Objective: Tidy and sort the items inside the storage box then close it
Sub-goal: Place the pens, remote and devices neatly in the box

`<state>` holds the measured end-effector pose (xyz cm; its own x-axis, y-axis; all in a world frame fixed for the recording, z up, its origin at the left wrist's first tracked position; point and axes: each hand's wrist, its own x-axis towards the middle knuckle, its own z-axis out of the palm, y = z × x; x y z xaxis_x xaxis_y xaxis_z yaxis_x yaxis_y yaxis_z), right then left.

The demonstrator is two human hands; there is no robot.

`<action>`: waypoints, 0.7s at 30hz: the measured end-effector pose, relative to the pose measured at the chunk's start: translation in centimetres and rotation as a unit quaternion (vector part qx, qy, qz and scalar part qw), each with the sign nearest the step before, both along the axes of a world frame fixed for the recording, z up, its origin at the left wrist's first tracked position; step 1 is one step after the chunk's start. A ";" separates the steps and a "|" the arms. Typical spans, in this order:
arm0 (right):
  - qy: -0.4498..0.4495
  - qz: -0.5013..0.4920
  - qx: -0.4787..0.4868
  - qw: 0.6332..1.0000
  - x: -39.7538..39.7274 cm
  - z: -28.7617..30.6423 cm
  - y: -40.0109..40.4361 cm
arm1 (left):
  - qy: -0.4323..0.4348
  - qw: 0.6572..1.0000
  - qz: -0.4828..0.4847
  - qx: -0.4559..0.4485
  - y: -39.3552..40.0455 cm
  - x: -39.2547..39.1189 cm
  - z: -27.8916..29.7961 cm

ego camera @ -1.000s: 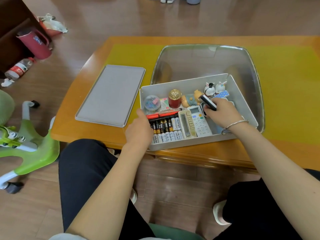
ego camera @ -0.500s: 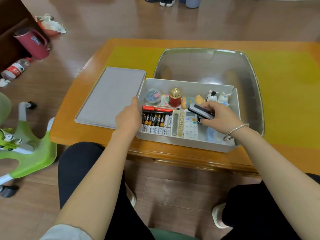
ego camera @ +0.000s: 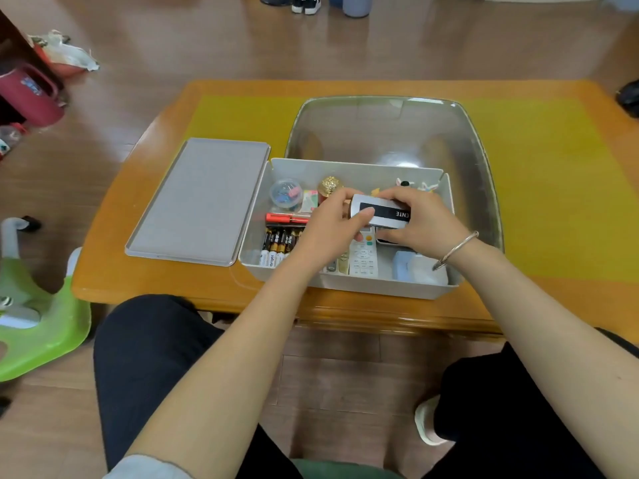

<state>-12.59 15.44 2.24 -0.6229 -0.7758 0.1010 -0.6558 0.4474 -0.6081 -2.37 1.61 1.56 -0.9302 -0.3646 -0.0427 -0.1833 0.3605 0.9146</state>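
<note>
Both hands are on one thing, mid-frame: left hand [ego camera: 333, 224] and right hand [ego camera: 420, 219] each curl their fingers round a silver rectangular gadget with a black strip [ego camera: 380, 212], held just above the open grey plastic storage box [ego camera: 349, 283]. That box sits on the orange wooden desk [ego camera: 166, 292]. Inside it: row of batteries [ego camera: 278, 245] lower left, red pen [ego camera: 285, 217], white remote [ego camera: 363, 259]. Flat grey lid [ego camera: 200, 202] lies just left of the box, touching it.
</note>
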 end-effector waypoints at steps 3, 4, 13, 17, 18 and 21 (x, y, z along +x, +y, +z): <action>-0.001 -0.025 0.036 0.999 -2.0 0.4 1.5 | 0.017 0.998 0.064 -0.019 -0.7 0.0 -1.0; 0.008 -0.047 0.042 0.998 -2.8 0.5 2.2 | 0.022 0.995 0.091 -0.025 -1.2 0.1 -1.4; 0.177 -0.050 0.264 0.947 -3.3 -1.7 2.3 | 0.028 0.988 0.114 -0.098 -2.0 0.9 -3.4; 0.208 -0.047 0.300 0.930 -3.7 -2.5 1.1 | 0.030 0.988 0.117 -0.095 -2.1 1.0 -3.3; 0.216 -0.045 0.305 0.927 -3.8 -2.6 0.9 | 0.025 0.989 0.119 -0.081 -2.1 1.0 -3.4; 0.237 -0.051 0.304 0.921 -4.0 -2.9 0.8 | 0.005 0.991 0.122 -0.057 -2.2 1.0 -3.8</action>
